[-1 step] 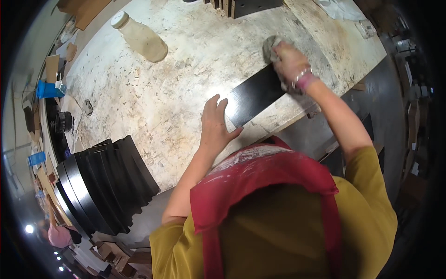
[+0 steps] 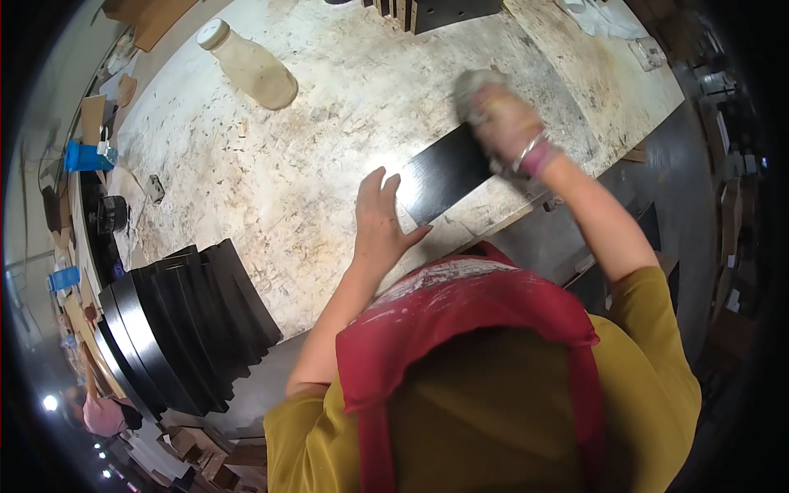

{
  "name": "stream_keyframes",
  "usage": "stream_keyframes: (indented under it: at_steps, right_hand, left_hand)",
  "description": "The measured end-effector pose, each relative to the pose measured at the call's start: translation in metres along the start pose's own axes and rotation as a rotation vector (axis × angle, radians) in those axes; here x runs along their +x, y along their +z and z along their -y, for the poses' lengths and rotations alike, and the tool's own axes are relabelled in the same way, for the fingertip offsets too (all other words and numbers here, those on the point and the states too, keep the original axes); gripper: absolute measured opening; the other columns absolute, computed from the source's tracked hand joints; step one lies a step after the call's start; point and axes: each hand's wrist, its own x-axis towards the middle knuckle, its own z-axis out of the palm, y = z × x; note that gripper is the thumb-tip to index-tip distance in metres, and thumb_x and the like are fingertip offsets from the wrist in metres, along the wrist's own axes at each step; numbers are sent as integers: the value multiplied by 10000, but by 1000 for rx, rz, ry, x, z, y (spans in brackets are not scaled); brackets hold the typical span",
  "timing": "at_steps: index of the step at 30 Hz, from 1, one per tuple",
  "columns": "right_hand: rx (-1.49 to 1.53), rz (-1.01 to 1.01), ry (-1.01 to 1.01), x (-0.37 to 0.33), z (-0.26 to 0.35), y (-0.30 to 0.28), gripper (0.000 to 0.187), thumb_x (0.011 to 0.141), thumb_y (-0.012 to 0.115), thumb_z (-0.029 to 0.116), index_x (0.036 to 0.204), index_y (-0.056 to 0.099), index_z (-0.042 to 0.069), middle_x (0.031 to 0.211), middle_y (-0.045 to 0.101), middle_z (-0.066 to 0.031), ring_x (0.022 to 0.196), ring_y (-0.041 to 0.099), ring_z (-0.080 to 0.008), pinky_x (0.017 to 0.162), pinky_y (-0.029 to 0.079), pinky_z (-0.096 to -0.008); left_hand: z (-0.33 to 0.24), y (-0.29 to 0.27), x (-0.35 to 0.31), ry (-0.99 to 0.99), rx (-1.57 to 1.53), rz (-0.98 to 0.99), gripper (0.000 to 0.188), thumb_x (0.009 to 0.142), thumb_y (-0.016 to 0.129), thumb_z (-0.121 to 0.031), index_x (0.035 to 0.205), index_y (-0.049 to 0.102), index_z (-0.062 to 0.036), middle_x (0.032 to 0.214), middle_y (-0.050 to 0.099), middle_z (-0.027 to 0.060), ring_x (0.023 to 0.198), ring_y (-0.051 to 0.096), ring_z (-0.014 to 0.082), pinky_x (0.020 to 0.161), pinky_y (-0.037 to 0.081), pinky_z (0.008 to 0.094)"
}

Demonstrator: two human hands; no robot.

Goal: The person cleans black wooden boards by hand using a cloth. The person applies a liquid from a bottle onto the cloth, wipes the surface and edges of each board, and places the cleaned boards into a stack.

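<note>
A flat, glossy black panel [image 2: 444, 177] lies slanted on the worn white worktable [image 2: 329, 148]. At its near left end rests my left hand [image 2: 380, 218], fingers apart, with the thumb by the near corner and the fingertips by the other corner. My right hand [image 2: 511, 123], blurred by motion, is closed around a crumpled greyish cloth [image 2: 470, 89] and presses it over the panel's far right end. The hand and cloth hide that end of the panel.
A stack of black panels [image 2: 185, 329] stands at the table's left near edge. Farther back is a capped bottle [image 2: 251, 70] of cloudy liquid. More dark drilled pieces [image 2: 452, 12] stand at the far edge, and white plastic [image 2: 604, 16] lies far right.
My right hand and the cloth have shifted slightly left and nearer along the panel, covering more of it. My left hand and the panel have stayed in place.
</note>
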Motion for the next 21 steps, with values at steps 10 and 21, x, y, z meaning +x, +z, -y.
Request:
stream_keyframes:
  at_steps: [10,21]
  right_hand:
    - [-62,-178,112,-36,-31,10,137,817,548,108,908,646,79,872,639,-162,790,638,-319,685,520,-420]
    - [27,-221,333,-46,-112,34,209,842,604,181,999,593,46,885,646,-161,700,631,-344,610,494,-450]
  left_hand:
    - [-1,7,-9,-27,44,-68,925,581,854,-222,1336,357,-29,1318,442,203,1239,409,379,1031,333,451]
    - [-4,1,-2,-36,60,-15,911,600,855,-265,1346,391,-26,1312,432,236,1270,363,431,1058,309,501]
